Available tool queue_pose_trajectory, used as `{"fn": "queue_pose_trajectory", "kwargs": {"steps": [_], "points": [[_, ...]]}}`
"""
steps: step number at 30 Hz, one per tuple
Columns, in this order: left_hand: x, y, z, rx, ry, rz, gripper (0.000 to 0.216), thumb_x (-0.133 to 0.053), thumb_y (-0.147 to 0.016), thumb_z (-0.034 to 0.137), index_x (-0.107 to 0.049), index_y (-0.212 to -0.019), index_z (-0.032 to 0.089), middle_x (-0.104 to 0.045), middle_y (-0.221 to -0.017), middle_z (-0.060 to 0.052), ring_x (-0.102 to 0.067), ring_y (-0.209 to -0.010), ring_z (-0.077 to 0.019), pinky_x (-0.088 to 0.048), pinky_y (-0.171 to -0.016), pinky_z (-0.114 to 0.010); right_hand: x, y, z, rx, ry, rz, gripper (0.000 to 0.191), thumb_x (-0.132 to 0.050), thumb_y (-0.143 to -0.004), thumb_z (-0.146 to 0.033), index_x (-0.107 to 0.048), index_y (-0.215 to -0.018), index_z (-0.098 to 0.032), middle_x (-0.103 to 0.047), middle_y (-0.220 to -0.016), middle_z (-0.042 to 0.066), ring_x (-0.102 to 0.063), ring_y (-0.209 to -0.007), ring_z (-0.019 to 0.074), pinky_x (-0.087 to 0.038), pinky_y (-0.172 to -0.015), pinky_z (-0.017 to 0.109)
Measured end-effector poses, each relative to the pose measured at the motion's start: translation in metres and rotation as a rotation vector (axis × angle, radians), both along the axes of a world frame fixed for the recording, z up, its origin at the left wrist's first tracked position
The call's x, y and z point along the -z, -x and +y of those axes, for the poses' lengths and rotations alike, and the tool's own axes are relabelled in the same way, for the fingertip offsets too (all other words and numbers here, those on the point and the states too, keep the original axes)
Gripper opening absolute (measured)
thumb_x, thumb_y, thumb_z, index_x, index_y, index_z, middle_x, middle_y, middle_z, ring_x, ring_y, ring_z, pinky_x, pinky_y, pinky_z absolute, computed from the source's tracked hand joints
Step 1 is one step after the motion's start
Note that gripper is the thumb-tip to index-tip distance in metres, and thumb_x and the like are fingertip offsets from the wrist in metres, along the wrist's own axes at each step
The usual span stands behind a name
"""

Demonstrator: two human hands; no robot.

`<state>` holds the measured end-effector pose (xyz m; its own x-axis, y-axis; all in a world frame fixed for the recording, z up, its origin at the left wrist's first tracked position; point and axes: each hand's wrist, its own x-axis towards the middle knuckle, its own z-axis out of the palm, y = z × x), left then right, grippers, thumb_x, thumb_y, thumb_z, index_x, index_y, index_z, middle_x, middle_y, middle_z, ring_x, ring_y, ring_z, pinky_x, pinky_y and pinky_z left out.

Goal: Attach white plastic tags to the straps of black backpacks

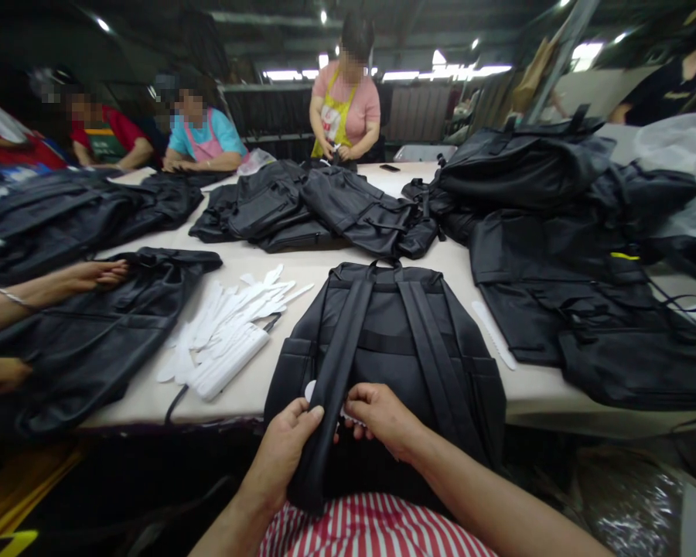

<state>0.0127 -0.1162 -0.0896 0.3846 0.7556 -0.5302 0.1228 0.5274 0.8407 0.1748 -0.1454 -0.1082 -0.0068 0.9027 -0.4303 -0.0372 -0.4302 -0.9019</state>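
A black backpack (388, 340) lies strap side up directly ahead of both hands, its lower end at the table's near edge. The left hand (290, 441) is closed, thumb over fingers, on the edge of the left shoulder strap (342, 348); a rounded white tip (310, 391) pokes out just beyond its thumb. Just across that strap, the right hand (383, 414) has its fingers curled in beside a jagged white edge (353, 420); whether they grip it, I cannot tell. The right shoulder strap (426, 333) lies flat beyond the right hand. Left of and farther out than the left hand, white strips (232, 309) are heaped on the table (267, 259), and past them a co-worker's hand (101, 275) touches another black bag (127, 329). A single white strip (494, 336) lies right of and beyond the right hand, next to more black bags (557, 286). Farthest ahead stands a person in a yellow apron (337, 112).
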Motion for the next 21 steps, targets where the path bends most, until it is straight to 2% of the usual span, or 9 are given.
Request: {"fn": "queue_pose_trajectory", "kwargs": {"steps": [4,10,13,16,19,21], "points": [[0.003,-0.002,0.0,0.02,-0.01,-0.021,0.027,-0.058,-0.078,0.039,-0.049,-0.091,0.017,-0.067,-0.064,-0.002,-0.059,-0.053,-0.0106,-0.045,-0.05,-0.018,0.004,-0.01,-0.001,-0.071,-0.033,-0.116,0.012,-0.052,-0.073,-0.023,-0.061,-0.074,-0.014,-0.057,-0.062,-0.002,-0.047,-0.041,0.005,-0.033,-0.038,0.016],[0.006,-0.007,0.0,0.033,-0.006,-0.039,0.031,-0.059,-0.077,0.038,-0.053,-0.097,0.015,-0.067,-0.063,-0.002,-0.059,-0.052,-0.0104,-0.045,-0.049,-0.018,0.01,-0.005,0.002,-0.003,-0.073,-0.288,0.01,-0.049,-0.067,-0.012,-0.058,-0.063,-0.014,-0.054,-0.054,-0.003,-0.048,-0.041,0.0065,-0.035,-0.04,0.017],[0.008,-0.005,0.002,0.0,-0.017,-0.039,0.031,-0.061,-0.075,0.036,-0.054,-0.096,0.015,-0.068,-0.063,-0.002,-0.06,-0.054,-0.011,-0.046,-0.051,-0.018,0.008,-0.003,0.001,0.007,-0.071,-0.217,0.011,-0.049,-0.068,-0.013,-0.059,-0.066,-0.014,-0.057,-0.058,-0.002,-0.048,-0.042,0.006,-0.037,-0.041,0.017],[0.008,-0.002,0.003,-0.026,-0.013,-0.039,0.033,-0.063,-0.073,0.035,-0.055,-0.098,0.015,-0.067,-0.061,-0.001,-0.06,-0.053,-0.0115,-0.047,-0.049,-0.019,0.006,-0.009,-0.007,0.0,-0.041,-0.165,0.015,-0.055,-0.07,-0.02,-0.06,-0.082,-0.013,-0.056,-0.058,-0.003,-0.046,-0.04,0.006,-0.035,-0.039,0.017],[0.007,-0.001,0.004,-0.034,-0.001,-0.044,0.035,-0.063,-0.072,0.034,-0.055,-0.1,0.016,-0.067,-0.06,-0.001,-0.06,-0.05,-0.012,-0.047,-0.048,-0.02,0.001,-0.019,-0.016,0.025,-0.041,-0.117,0.014,-0.058,-0.069,-0.019,-0.06,-0.082,-0.013,-0.056,-0.058,-0.004,-0.046,-0.042,0.0055,-0.034,-0.041,0.017],[0.007,-0.002,0.004,-0.047,-0.012,-0.056,0.036,-0.065,-0.071,0.034,-0.055,-0.1,0.016,-0.067,-0.06,0.0,-0.06,-0.051,-0.0125,-0.048,-0.05,-0.021,-0.004,-0.024,-0.021,0.06,-0.07,0.003,0.013,-0.059,-0.07,-0.02,-0.061,-0.082,-0.014,-0.057,-0.062,-0.003,-0.049,-0.048,0.0058,-0.036,-0.045,0.017]]}}
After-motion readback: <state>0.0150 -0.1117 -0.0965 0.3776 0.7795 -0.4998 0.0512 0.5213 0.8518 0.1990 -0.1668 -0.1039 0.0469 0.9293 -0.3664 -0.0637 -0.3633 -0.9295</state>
